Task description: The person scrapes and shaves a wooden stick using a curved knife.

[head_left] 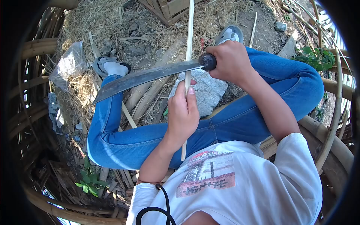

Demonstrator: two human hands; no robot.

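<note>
My left hand (183,109) is closed around a thin, pale bamboo strip (190,30), which runs lengthwise from the top edge of the view down to my lap. In my right hand (231,61) is the dark handle of a machete (146,77). Its long, slightly curved blade points left and lies across the strip, just above my left fingers. Whether the edge bites into the strip, I cannot tell. Beneath the left hand and the strip sits a large grey stone (208,92), between my bent legs.
Dry straw and shavings (150,22) cover the ground. Bamboo poles (144,95) lie left of the stone. A clear plastic bag (69,63) rests at the left, and a wooden crate (167,9) stands at the top. Curved bamboo (337,93) borders the right side.
</note>
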